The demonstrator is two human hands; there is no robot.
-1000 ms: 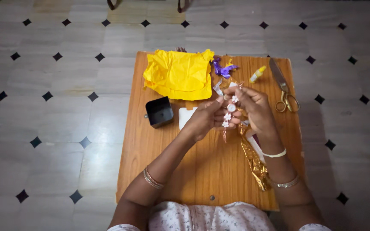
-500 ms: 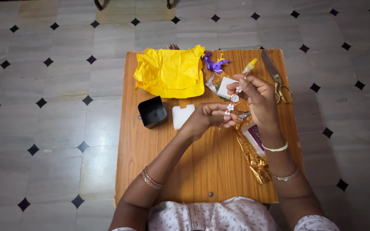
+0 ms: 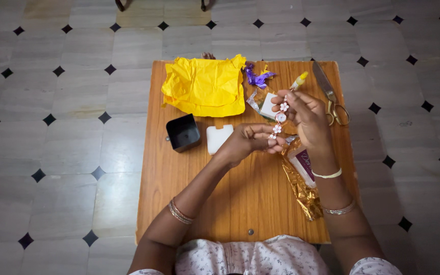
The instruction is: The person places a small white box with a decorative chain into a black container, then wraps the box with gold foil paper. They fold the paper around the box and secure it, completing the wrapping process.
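Above a small wooden table (image 3: 240, 203), both my hands hold a thin decorative band (image 3: 279, 118) with small white flowers and a round centre piece. My left hand (image 3: 245, 141) pinches its lower end. My right hand (image 3: 304, 118) pinches its upper end, and the band stretches between the two. Under my right forearm lies a crumpled gold foil wrapper (image 3: 301, 188) with a white card on it.
A crumpled yellow paper sheet (image 3: 204, 86) covers the table's far left. A small black box (image 3: 183, 132) and a white block (image 3: 217, 138) lie left of my hands. A purple scrap (image 3: 257, 78), a yellow-capped tube (image 3: 298, 81) and scissors (image 3: 329, 94) lie at the far right. Tiled floor surrounds the table.
The view shifted slightly between frames. My hands moved apart a little, with the band pulled straighter between them; the white card near the foil became visible.
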